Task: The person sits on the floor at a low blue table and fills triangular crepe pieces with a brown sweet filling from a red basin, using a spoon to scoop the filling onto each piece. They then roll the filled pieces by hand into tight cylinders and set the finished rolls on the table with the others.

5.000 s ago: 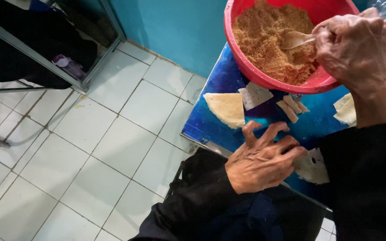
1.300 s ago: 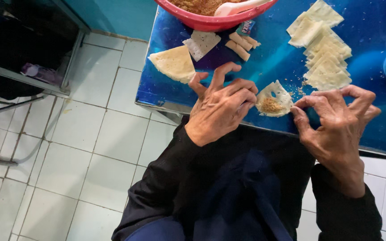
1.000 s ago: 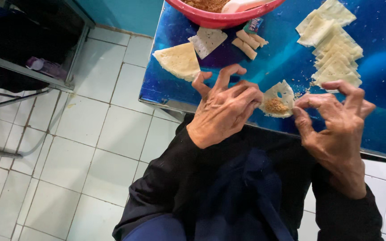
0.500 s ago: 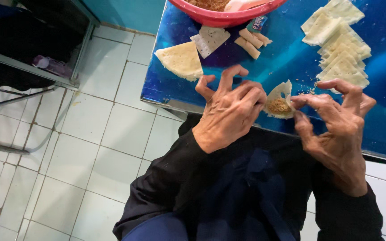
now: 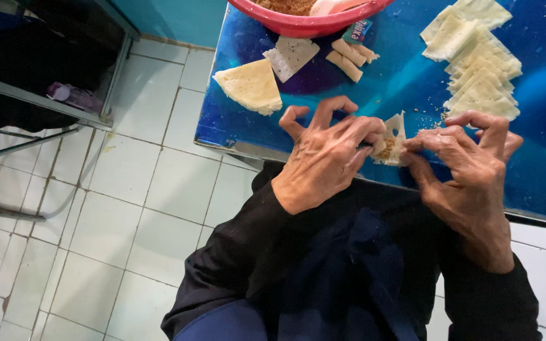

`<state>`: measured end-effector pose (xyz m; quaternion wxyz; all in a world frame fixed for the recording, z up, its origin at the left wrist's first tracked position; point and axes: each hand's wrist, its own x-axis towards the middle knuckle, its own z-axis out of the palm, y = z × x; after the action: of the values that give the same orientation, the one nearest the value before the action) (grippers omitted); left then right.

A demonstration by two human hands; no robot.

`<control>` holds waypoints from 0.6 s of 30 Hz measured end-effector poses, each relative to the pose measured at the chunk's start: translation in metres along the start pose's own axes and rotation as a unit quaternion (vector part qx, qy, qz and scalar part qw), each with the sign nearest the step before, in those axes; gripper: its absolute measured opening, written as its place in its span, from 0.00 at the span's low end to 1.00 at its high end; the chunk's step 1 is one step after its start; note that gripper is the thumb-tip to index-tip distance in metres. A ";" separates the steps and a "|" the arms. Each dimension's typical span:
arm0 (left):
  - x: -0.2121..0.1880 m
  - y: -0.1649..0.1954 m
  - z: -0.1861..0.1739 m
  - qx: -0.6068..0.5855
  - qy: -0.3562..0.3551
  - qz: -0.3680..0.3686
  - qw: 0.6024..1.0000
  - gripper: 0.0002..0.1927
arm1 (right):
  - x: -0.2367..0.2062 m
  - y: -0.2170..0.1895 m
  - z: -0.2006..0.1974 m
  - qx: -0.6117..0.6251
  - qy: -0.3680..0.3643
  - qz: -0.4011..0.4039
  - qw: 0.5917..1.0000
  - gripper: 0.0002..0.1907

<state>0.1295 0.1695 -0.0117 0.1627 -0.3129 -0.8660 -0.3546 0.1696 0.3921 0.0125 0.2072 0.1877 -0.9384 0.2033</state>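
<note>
- Floor (image 5: 127, 208): pale square tiles, filling the left half of the view.
- Table (image 5: 412, 82): glossy blue top; its near edge runs just above the person's lap.
- Frame (image 5: 45, 101): grey metal, at upper left, well apart from the table.
- Bowl (image 5: 311, 19): red, holding brown filling, cut off by the top edge.
- Left hand (image 5: 323, 161): thumb and forefinger pinched on the left side of the wrapper; other fingers arched and spread.
- Right hand (image 5: 469, 170): fingertips pressed together on the wrapper's right edge.
- Stack (image 5: 481, 76): pale wrappers fanned out, just beyond the right hand.
- Sheet (image 5: 251, 85): a triangular wrapper lying alone, left of the bowl.
- Wrapper (image 5: 390, 142): part-folded over brown filling, held between both hands at the near table edge; fingers hide its sides.
- Rolls (image 5: 349, 60): small finished pieces beneath the bowl's rim.
</note>
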 end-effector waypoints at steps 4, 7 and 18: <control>0.000 -0.001 -0.002 0.002 -0.004 0.003 1.000 0.20 | 0.000 0.004 0.003 0.007 -0.003 0.011 1.000 0.14; -0.001 0.000 -0.002 0.005 -0.004 0.014 1.000 0.15 | -0.002 0.006 0.004 0.003 -0.005 0.007 1.000 0.14; 0.008 0.008 0.000 0.063 0.035 0.106 0.992 0.05 | -0.009 0.017 0.003 -0.066 0.004 -0.054 0.996 0.12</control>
<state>0.1284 0.1772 -0.0039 0.2486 -0.3798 -0.8423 -0.2908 0.1686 0.4078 0.0011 0.2338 0.2234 -0.9373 0.1297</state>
